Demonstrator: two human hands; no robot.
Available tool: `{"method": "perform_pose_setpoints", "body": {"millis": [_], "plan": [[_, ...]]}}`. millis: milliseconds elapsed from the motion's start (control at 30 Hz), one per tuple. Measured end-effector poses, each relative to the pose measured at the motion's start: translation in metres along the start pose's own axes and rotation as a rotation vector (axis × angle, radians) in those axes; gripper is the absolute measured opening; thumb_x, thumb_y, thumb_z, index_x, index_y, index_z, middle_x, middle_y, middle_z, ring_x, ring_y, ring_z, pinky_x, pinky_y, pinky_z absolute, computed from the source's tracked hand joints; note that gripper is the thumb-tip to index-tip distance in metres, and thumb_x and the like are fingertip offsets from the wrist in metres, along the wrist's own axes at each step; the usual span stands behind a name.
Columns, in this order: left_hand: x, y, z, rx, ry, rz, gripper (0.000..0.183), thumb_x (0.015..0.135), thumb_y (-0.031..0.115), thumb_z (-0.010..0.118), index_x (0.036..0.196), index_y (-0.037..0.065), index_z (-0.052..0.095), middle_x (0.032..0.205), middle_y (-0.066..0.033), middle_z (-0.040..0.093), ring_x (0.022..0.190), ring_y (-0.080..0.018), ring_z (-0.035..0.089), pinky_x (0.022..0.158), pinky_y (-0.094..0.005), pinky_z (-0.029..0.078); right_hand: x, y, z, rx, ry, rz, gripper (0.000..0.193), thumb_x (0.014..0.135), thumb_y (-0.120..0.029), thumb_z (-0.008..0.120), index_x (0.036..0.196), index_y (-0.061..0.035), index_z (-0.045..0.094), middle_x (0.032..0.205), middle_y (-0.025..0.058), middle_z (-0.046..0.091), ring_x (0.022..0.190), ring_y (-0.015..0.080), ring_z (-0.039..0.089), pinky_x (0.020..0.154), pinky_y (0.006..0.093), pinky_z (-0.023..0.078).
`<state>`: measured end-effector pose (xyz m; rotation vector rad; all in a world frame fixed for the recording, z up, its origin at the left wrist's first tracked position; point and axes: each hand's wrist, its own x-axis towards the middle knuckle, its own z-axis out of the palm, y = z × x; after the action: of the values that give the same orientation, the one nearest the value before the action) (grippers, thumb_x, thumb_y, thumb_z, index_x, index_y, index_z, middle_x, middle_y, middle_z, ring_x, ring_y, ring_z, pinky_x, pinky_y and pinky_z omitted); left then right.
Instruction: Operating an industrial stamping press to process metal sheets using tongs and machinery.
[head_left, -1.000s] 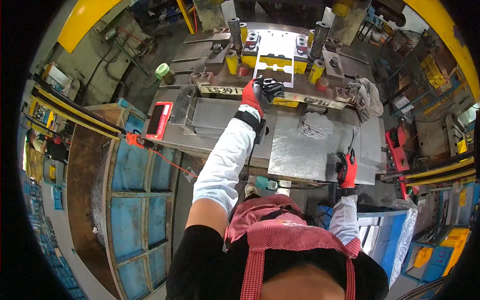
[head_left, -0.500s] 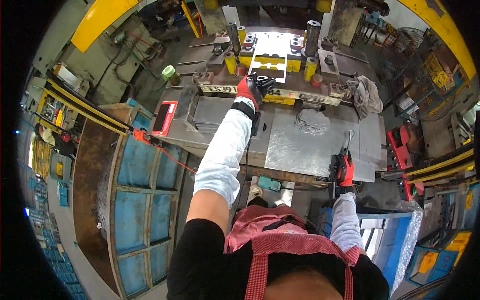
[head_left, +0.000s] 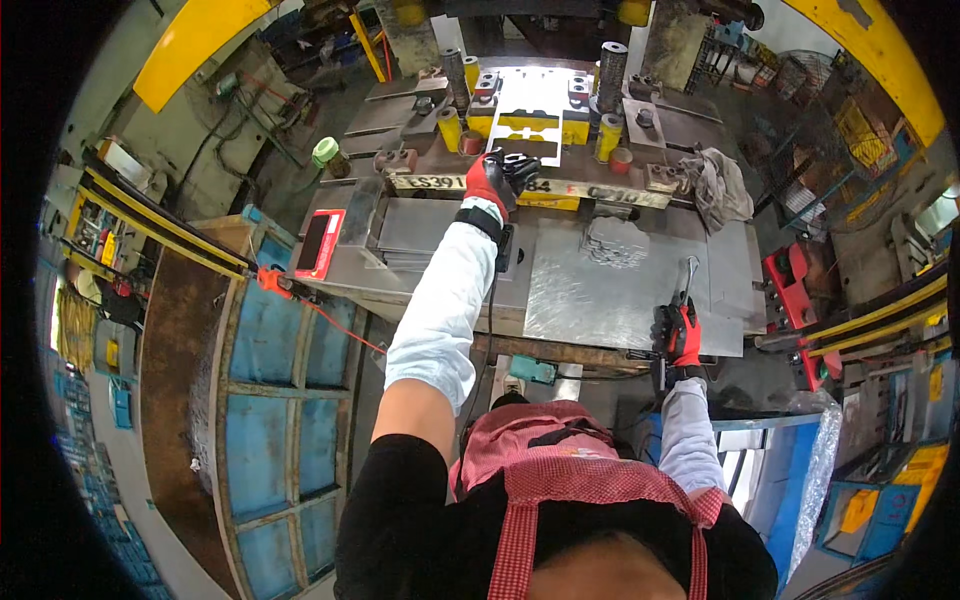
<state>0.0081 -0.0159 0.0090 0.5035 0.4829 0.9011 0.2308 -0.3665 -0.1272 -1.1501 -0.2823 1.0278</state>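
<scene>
My left hand (head_left: 500,182), in a red and black glove, is at the front edge of the press die. Its fingers are curled at the near left corner of a bright metal sheet with cutouts (head_left: 545,96), which lies over yellow die blocks (head_left: 575,131). The fingertips partly cover that corner. Over the front right of the bench, my right hand (head_left: 683,336), gloved alike, is closed around a slim metal hand tool (head_left: 690,272) with a looped tip; its exact kind is unclear. Beneath the tool lies a large flat metal plate (head_left: 570,300), bearing a pile of small flat metal pieces (head_left: 614,242).
Metal posts (head_left: 612,78) and yellow cylinders (head_left: 608,138) flank the die. Stacked metal sheets (head_left: 415,225) lie left of centre, beside a red-framed dark panel (head_left: 320,243). A grey rag (head_left: 716,190) hangs at the right. A blue-panelled rack (head_left: 265,410) stands on the left.
The whole view has shifted slightly to one side. Both hands keep nearly the same places against the die and the plate.
</scene>
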Motion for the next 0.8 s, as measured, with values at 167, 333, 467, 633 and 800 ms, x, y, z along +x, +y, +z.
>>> {"method": "perform_pose_setpoints", "body": {"millis": [167, 333, 467, 633, 800], "plan": [[0.000, 0.001, -0.002, -0.013, 0.016, 0.000, 0.043, 0.089, 0.028, 0.033, 0.098, -0.012, 0.047, 0.096, -0.0288, 0.056, 0.088, -0.0394, 0.058, 0.082, -0.0443, 0.048, 0.000, 0.001, 0.003, 0.014, -0.016, 0.002, 0.013, 0.085, -0.024, 0.050, 0.091, -0.0147, 0.043, 0.063, 0.0034, 0.050, 0.043, 0.0142, 0.045, 0.036, 0.0276, 0.036], [0.006, -0.007, -0.003, 0.029, 0.010, -0.014, 0.045, 0.092, 0.028, 0.029, 0.107, -0.012, 0.044, 0.108, -0.0300, 0.051, 0.098, -0.0403, 0.053, 0.088, -0.0463, 0.044, -0.001, -0.002, -0.002, 0.117, -0.063, 0.065, 0.012, 0.086, -0.025, 0.048, 0.090, -0.0163, 0.040, 0.062, 0.0028, 0.048, 0.042, 0.0135, 0.042, 0.035, 0.0273, 0.034], [0.038, -0.001, -0.056, 0.698, -0.496, 0.642, 0.049, 0.089, 0.030, 0.035, 0.107, -0.015, 0.041, 0.105, -0.0294, 0.052, 0.094, -0.0401, 0.055, 0.081, -0.0436, 0.048, -0.001, -0.001, 0.009, 0.131, -0.135, 0.111, 0.011, 0.086, -0.024, 0.047, 0.088, -0.0166, 0.039, 0.059, 0.0017, 0.044, 0.041, 0.0127, 0.039, 0.034, 0.0271, 0.031], [0.043, -0.013, -0.058, 0.283, -0.369, 0.395, 0.035, 0.086, 0.013, 0.034, 0.105, -0.012, 0.050, 0.106, -0.0262, 0.055, 0.098, -0.0350, 0.055, 0.088, -0.0393, 0.044, 0.003, 0.002, 0.004, 0.099, -0.144, 0.080, 0.011, 0.086, -0.022, 0.047, 0.088, -0.0172, 0.038, 0.058, 0.0005, 0.041, 0.041, 0.0118, 0.038, 0.035, 0.0270, 0.031], [0.009, -0.003, -0.007, 0.003, 0.074, -0.016, 0.053, 0.089, 0.031, 0.034, 0.116, -0.015, 0.035, 0.111, -0.0297, 0.048, 0.097, -0.0413, 0.054, 0.084, -0.0457, 0.047, -0.001, -0.002, 0.006, 0.079, 0.008, -0.025, 0.015, 0.082, -0.021, 0.054, 0.088, -0.0132, 0.042, 0.056, 0.0005, 0.043, 0.039, 0.0130, 0.040, 0.034, 0.0265, 0.032]]}}
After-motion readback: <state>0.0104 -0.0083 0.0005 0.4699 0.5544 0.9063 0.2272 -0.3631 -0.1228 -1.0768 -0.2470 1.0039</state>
